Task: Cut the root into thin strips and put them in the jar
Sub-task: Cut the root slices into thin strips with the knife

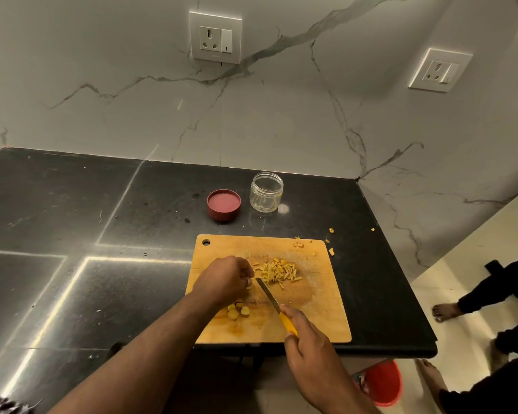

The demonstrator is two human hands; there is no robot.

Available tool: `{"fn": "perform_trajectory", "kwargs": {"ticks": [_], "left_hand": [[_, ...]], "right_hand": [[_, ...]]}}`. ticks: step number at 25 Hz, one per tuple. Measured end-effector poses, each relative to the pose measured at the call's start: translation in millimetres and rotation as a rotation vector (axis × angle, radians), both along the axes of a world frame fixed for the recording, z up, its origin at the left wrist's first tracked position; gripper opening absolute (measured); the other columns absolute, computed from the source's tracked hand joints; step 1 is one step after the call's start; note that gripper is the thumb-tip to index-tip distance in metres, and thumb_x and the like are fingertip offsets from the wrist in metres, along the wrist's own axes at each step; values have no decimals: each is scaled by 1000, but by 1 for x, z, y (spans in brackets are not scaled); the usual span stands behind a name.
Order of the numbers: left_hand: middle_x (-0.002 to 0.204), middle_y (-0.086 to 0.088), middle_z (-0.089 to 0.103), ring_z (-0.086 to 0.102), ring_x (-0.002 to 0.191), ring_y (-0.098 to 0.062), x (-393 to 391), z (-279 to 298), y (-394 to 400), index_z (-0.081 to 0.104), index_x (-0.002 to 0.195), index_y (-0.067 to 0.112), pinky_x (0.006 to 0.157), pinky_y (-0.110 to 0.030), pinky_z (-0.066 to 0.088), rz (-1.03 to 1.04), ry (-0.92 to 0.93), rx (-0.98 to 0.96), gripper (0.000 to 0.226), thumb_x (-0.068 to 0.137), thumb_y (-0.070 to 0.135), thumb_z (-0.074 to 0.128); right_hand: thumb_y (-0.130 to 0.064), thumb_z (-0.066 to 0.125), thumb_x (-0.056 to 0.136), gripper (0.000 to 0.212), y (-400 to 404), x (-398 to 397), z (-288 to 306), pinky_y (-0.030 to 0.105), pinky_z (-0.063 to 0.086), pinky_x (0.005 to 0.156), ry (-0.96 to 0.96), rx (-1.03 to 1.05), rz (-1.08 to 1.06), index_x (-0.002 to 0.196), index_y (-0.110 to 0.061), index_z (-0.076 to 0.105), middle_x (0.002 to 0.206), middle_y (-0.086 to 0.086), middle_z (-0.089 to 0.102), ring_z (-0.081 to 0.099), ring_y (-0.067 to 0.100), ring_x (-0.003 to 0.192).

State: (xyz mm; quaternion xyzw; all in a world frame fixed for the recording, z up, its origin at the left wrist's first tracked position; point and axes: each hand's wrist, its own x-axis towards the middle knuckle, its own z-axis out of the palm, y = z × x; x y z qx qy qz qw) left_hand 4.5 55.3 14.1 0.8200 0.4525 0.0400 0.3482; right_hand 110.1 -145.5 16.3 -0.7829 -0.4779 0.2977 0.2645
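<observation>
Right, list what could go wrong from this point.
1. The left hand curls over a piece right beside the knife blade; a slip could nick the fingertips.
2. Bits already lie off the cutting board near the counter edge; the pile of strips may scatter further when moved.
3. The jar stands open beyond the board, so carrying strips over could drop some or knock it.
</observation>
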Motion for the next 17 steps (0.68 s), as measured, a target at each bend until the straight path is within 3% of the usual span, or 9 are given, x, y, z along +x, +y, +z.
{"fn": "perform_trajectory", "kwargs": {"ticks": [5, 11, 17], "left_hand": [[125, 4, 67, 61, 107, -10, -6, -3, 7, 65, 129, 25, 85, -25, 54, -24, 50, 65, 34, 96, 18, 66], [116, 5, 68, 62, 98, -12, -5, -10, -3, 70, 120, 25, 83, -33, 59, 3, 101, 161, 29, 91, 32, 70], [117, 5, 70, 66, 87, -8, 2, -18, -8, 72, 121, 24, 78, -29, 61, 43, 36, 118, 29, 93, 20, 65]], "right_hand": [[-25, 40, 102, 45, -3, 4, 2, 13, 40, 67, -3, -12, -24, 143, -44, 34, 120, -12, 54, 55, 4, 92], [-26, 41, 102, 46, 0, 5, 4, 15, 41, 70, 18, -15, -10, 143, -46, 33, 122, -13, 53, 55, 2, 91], [-26, 39, 102, 47, 1, 5, 4, 13, 38, 75, 14, -12, 0, 144, -46, 32, 129, -14, 51, 54, 3, 101]]}}
